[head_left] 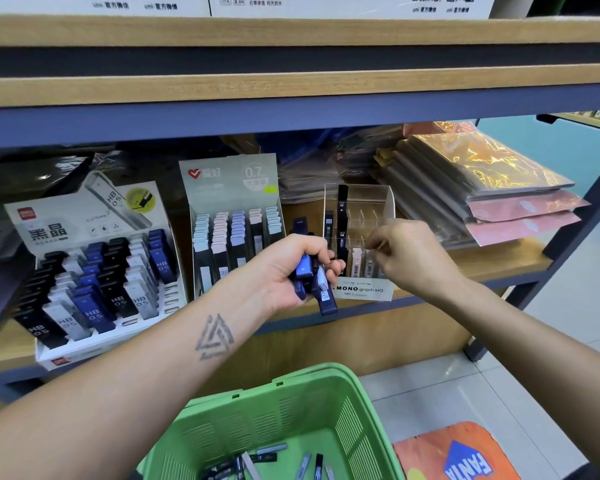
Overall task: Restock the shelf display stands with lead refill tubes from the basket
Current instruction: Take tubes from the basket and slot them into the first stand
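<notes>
The left hand is clutching a bundle of lead refill tubes as ready stock, while the right hand, fingers pinched apparently around nothing, is reaching into the clear display stand just beyond; more tubes are lying in the near green basket.

Two bare forearms, no sleeves visible, left hand and right hand without rings, gloves or watch, tattoo of interlocking dark triangles on left inner forearm near wrist
</notes>
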### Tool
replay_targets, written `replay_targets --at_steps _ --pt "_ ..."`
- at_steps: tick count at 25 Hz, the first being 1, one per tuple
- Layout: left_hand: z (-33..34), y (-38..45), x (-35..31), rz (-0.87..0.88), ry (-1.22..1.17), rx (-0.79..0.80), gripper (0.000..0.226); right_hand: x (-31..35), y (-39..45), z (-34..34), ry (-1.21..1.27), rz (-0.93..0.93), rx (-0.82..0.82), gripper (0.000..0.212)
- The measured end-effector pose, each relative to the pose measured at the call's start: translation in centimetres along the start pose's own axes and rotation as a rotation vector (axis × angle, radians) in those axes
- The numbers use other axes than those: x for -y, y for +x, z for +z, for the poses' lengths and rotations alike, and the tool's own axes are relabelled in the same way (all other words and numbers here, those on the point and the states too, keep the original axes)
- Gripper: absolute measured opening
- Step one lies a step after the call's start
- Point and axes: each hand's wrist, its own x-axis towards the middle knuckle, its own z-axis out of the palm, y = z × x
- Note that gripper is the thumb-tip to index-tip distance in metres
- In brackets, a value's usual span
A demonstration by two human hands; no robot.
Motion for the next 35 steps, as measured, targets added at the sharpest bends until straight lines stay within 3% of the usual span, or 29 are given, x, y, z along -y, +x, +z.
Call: replay_targets --at_steps 4,9,13,18,22,31,35 --pt "0.0 0.3 0.1 0.042 0.000 -0.032 0.018 3.3 -0.4 -2.4 0.763 0.211 0.254 0.010" --pt "0.0 0.4 0.1 0.010 0.019 0.009 0.019 4.4 -0.6 -2.2 0.635 0.007 0.419 0.052" --pt "0.2 0.0 0.3 -0.024 0.021 0.061 0.022 4.3 -0.4 -2.7 0.661 -0.028 0.527 0.028" --pt "0.3 -0.5 -0.1 -0.008 -0.026 0.063 0.016 3.2 -0.3 -2.2 0.768 0.189 0.392 0.066" --pt "0.2 -0.3 0.1 -0.024 -0.025 0.068 0.008 2.5 0.1 -2.3 0.950 0.238 0.309 0.073" --pt "0.5 0.6 0.4 0.054 0.105 0.018 0.007 1.0 0.2 -1.8 1.200 0.239 0.436 0.073" --pt "0.8 0.3 0.5 0.118 0.177 -0.004 0.015 1.0 0.4 -2.1 1.252 0.279 0.417 0.047"
